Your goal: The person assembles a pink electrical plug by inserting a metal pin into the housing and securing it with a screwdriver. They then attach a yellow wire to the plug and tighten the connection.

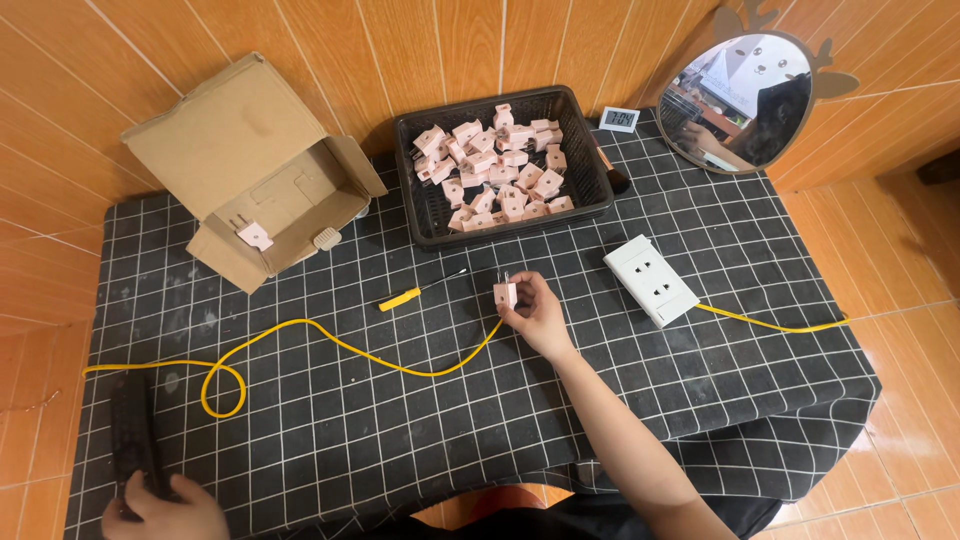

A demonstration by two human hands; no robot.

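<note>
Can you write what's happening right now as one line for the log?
right hand: holds pink plug on yellow cable | left hand: grips black bar | basket: pink plugs | nearby: screwdriver, white socket

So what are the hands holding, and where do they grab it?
The right hand pinches a small pink plug by its body, prongs pointing up. The left hand grips the near end of a long black object; what it is cannot be told.
</note>
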